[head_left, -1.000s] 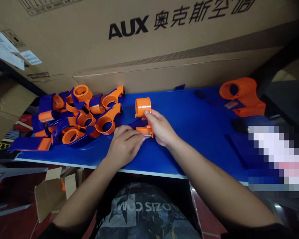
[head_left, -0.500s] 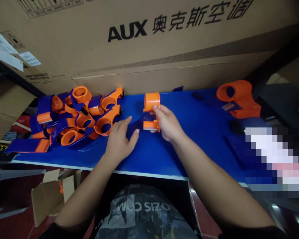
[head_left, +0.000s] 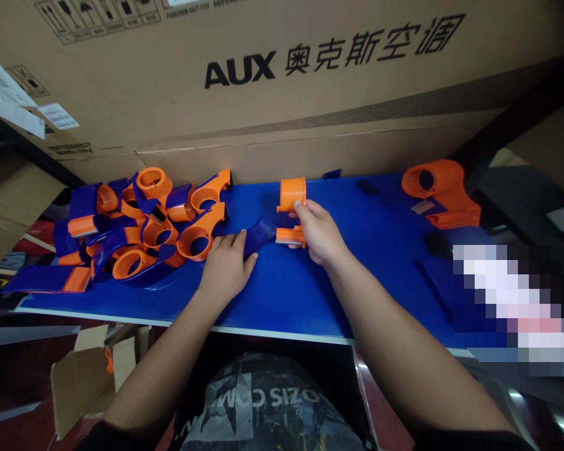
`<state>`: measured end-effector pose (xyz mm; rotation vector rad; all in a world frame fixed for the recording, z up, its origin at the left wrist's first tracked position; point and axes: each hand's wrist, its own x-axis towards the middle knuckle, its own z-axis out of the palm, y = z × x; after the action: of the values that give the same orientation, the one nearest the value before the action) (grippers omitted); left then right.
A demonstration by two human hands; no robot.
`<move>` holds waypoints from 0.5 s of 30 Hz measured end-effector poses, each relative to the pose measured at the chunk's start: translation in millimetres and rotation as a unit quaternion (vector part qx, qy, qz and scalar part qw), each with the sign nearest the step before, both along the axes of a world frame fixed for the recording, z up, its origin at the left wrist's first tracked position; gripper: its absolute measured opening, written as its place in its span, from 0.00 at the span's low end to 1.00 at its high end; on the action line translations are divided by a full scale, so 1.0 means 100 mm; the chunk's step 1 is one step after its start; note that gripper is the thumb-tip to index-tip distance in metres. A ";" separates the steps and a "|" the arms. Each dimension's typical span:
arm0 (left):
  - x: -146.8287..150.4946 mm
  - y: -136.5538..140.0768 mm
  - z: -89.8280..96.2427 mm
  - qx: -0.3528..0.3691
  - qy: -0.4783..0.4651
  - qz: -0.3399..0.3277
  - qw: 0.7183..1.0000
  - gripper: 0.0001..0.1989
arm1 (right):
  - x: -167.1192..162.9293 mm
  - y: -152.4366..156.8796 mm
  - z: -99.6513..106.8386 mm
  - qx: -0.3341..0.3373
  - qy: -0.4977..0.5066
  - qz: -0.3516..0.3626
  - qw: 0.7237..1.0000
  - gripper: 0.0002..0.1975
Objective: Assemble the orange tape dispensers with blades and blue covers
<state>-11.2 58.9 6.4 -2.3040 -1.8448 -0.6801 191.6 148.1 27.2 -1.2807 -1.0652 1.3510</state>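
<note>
My right hand point(head_left: 323, 233) is closed around an orange tape dispenser point(head_left: 292, 193), its round hub upward and its narrow cutter end below. To its left, my left hand point(head_left: 228, 266) has its thumb and fingers closed about the near end of a dark blue strip-like piece point(head_left: 262, 233). The strip's far end reaches toward the dispenser; its grip end is partly hidden by my fingers. Left of that hand lies a pile of orange-and-blue tape dispensers point(head_left: 195, 243).
A blue-topped table point(head_left: 282, 300) spans the view, with a large cardboard box point(head_left: 169, 119) behind it. An orange dispenser part point(head_left: 451, 194) and a flat dark blue piece point(head_left: 470, 294) lie at the right. An open carton point(head_left: 75, 388) stands below, left.
My left hand has closed on the blue strip, which now shows more clearly and slants upward. My right hand still holds the orange dispenser, moved slightly right in the picture. The view has shifted a little.
</note>
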 end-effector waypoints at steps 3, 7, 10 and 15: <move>0.01 0.02 0.01 0.013 -0.012 0.005 1.000 0.30 | 0.02 0.01 0.00 -0.006 -0.003 -0.006 1.000 0.17; 0.17 0.15 0.21 0.080 -0.069 -0.007 0.994 0.31 | 0.04 0.07 -0.02 -0.012 0.006 -0.022 1.000 0.17; 0.48 0.40 0.51 0.121 -0.102 -0.064 0.985 0.23 | 0.05 0.11 -0.04 -0.009 0.038 -0.020 0.999 0.16; 1.23 1.23 0.99 0.023 -0.008 -0.154 0.988 0.16 | 0.06 0.13 -0.07 -0.002 0.081 0.008 0.997 0.14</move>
<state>111.5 182.0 105.7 -2.5847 -1.4741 -0.7701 197.2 161.0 20.3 -1.1463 -0.9629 1.4446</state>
